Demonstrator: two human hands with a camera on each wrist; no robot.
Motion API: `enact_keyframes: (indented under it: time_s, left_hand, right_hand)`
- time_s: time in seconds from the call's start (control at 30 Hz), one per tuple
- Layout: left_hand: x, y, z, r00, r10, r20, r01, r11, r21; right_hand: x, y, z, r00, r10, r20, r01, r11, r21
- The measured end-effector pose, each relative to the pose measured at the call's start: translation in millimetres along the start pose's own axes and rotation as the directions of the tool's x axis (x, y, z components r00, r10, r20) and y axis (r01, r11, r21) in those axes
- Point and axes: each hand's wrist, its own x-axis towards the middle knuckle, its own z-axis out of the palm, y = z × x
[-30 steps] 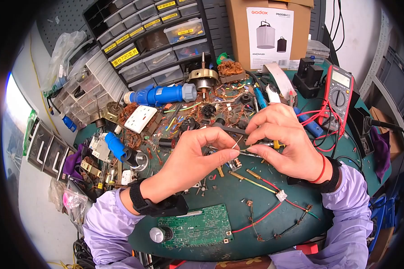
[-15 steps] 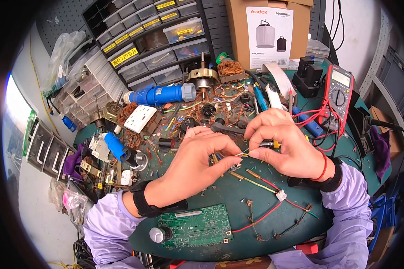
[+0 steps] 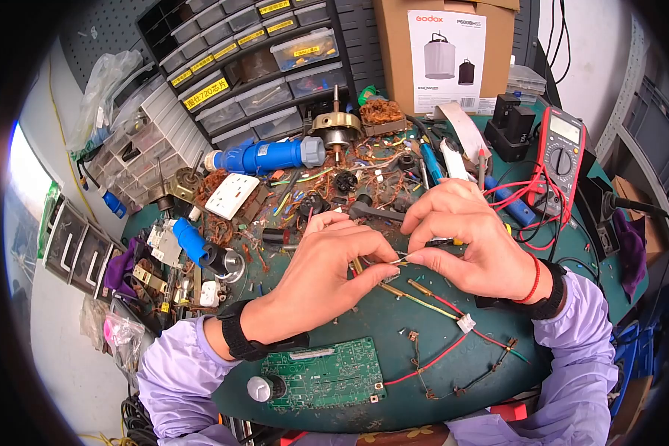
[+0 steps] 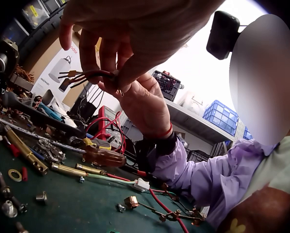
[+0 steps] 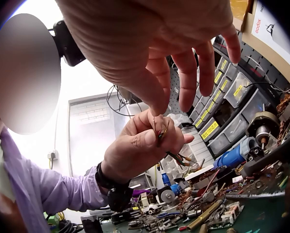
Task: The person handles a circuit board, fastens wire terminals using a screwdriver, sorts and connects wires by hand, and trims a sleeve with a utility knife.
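Note:
My left hand (image 3: pixel 323 260) pinches a small bundle of thin wires (image 4: pixel 94 74) between thumb and fingertips, and their dark ends stick out past the fingers in the left wrist view. Facing it, my right hand (image 3: pixel 468 241) pinches the fine wire ends, its thumb and index fingertips right at the left hand's. In the right wrist view, thin bare strands (image 5: pixel 162 131) rise from the left fingers toward the right fingertips. Below the hands, red and green wires with brass pins (image 3: pixel 424 288) lie on the bench, joined at a white connector (image 3: pixel 465 323).
A green circuit board (image 3: pixel 327 379) lies at the bench's near edge. Behind the hands spread scrap wires, a blue industrial plug (image 3: pixel 267 157) and a white socket plate (image 3: pixel 233 196). A red multimeter (image 3: pixel 561 156) stands at right. A brown-handled screwdriver (image 4: pixel 103 157) lies close by.
My left hand has turned so its back shows more, and its fingertips have shifted slightly right and down. The right hand has moved slightly, and the fingertips of both hands now meet closely over the wires.

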Motion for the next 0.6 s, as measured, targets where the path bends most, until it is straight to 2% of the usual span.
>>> enact_keyframes:
  time_s: [0.4,0.57,0.6]
  left_hand:
    - [0.7,0.8,-1.3,0.999,-0.035,0.029,0.035,0.999,0.025]
    - [1.4,0.2,-0.5,0.999,-0.033,0.001,0.033,0.999,0.014]
    - [2.6,1.1,-1.2,0.995,-0.103,0.012,0.104,0.989,-0.109]
  right_hand:
    - [-0.8,-2.8,-1.3,0.999,0.028,0.02,-0.028,1.0,-0.009]
    - [1.3,-5.1,-3.4,0.995,0.09,0.033,-0.09,0.996,-0.016]
    - [1.3,-4.7,-2.0,0.995,0.09,0.033,-0.09,0.996,-0.016]
